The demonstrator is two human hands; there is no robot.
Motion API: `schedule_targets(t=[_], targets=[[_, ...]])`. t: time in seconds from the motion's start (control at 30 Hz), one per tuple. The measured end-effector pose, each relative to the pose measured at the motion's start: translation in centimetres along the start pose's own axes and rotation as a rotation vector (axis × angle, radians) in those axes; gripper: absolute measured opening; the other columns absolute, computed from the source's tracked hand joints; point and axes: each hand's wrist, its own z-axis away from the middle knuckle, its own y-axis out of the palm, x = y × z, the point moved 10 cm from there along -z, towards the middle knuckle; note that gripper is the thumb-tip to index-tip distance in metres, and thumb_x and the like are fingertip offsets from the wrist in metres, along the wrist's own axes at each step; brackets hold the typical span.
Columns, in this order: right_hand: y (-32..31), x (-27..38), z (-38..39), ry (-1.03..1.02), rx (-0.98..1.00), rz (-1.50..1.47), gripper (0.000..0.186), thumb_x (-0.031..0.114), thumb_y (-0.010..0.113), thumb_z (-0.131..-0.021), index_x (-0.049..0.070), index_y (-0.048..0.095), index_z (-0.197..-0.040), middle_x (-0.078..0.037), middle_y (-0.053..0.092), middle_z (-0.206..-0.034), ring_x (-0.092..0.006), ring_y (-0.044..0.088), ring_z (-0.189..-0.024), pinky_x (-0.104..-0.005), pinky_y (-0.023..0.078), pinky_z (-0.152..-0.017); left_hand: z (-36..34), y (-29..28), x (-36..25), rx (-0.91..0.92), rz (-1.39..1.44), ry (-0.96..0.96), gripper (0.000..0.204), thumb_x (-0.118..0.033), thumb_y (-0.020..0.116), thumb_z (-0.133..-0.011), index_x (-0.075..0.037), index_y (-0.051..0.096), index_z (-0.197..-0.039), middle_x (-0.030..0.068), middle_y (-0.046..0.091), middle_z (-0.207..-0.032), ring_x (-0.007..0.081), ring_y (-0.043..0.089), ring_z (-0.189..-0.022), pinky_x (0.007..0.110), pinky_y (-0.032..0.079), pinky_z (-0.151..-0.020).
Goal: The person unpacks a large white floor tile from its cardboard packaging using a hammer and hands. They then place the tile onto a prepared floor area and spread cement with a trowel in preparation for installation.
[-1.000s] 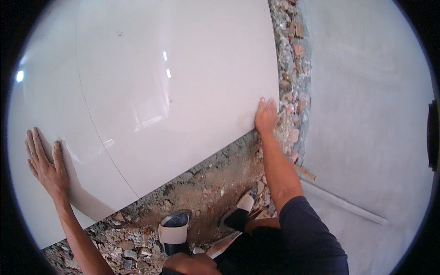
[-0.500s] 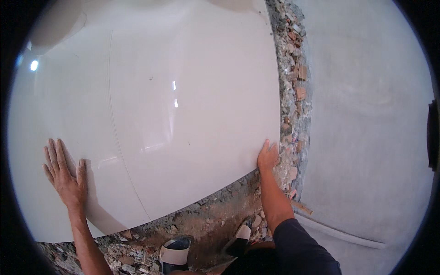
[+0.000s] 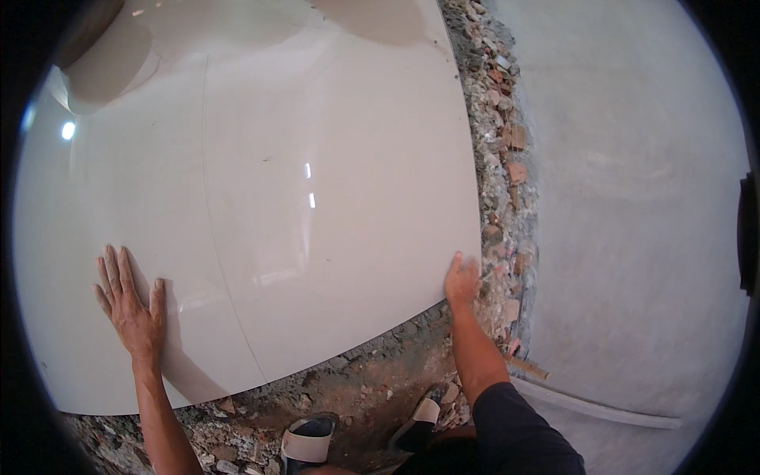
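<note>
Large glossy cream floor tiles (image 3: 356,158) fill the left and middle of the view, with a thin seam running between two of them. My left hand (image 3: 136,313) lies flat on the left tile, its fingers spread and the thumb apart. At the near right corner of the right tile is my right hand (image 3: 462,281). Its thumb rests on the top face, while the other fingers curl at the right edge, partly hidden and slightly blurred. Nothing loose shows in either hand.
A strip of broken brick and mortar rubble (image 3: 507,158) separates the tiles from a smooth grey surface (image 3: 625,206) at right. A pale strip (image 3: 598,402) and a short wooden piece (image 3: 529,366) lie near right. My sandalled foot (image 3: 309,443) stands on rough ground.
The view has shifted a little, so the left hand and tile seam appear slightly farther right. Both hands keep their places on the tiles.
</note>
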Motion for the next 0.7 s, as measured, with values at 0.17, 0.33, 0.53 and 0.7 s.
schedule_targets(t=[0.17,0.33,0.53,0.7], targets=[[-0.1,0.9,0.1,-0.098,0.248,0.087,0.078,0.057,0.029,-0.093,-0.004,0.031,-0.14,-0.023,0.029,-0.146,-0.0343,0.027,-0.136,-0.0484,0.016,-0.112,0.6,0.7,0.7,0.039,0.002,-0.008,0.064,-0.039,0.051,-0.091,-0.018,0.027,-0.146,0.0028,0.021,-0.154,0.0226,0.013,-0.143,0.047,0.006,-0.116],[-1.4,5.5,0.9,-0.279,0.331,0.078,0.079,0.055,0.035,-0.092,-0.005,0.025,-0.142,-0.023,0.022,-0.149,-0.0341,0.023,-0.138,-0.0476,0.015,-0.112,-1.1,1.6,-0.1,0.181,-0.053,-0.187,0.065,-0.042,0.05,-0.091,-0.016,0.026,-0.146,0.0075,0.021,-0.153,0.0286,0.012,-0.143,0.054,0.004,-0.113],[-1.6,8.7,-0.9,-0.436,0.299,0.039,0.077,0.053,0.041,-0.091,-0.003,0.027,-0.142,-0.022,0.021,-0.15,-0.0328,0.021,-0.139,-0.0475,0.014,-0.113,-7.2,2.4,-20.9,0.145,0.271,-0.019,0.066,-0.043,0.054,-0.09,-0.012,0.032,-0.144,0.0122,0.026,-0.151,0.0305,0.013,-0.142,0.053,0.004,-0.113],[-3.0,4.5,-2.2,-0.673,0.496,0.066,0.066,0.048,0.044,-0.092,0.001,0.038,-0.137,-0.019,0.027,-0.148,-0.0316,0.029,-0.136,-0.0486,0.017,-0.111,-7.4,2.4,-33.3,0.251,0.33,-0.012,0.066,-0.051,0.047,-0.09,-0.012,0.034,-0.143,0.0128,0.025,-0.151,0.0326,0.01,-0.142,0.054,0.0,-0.113]])
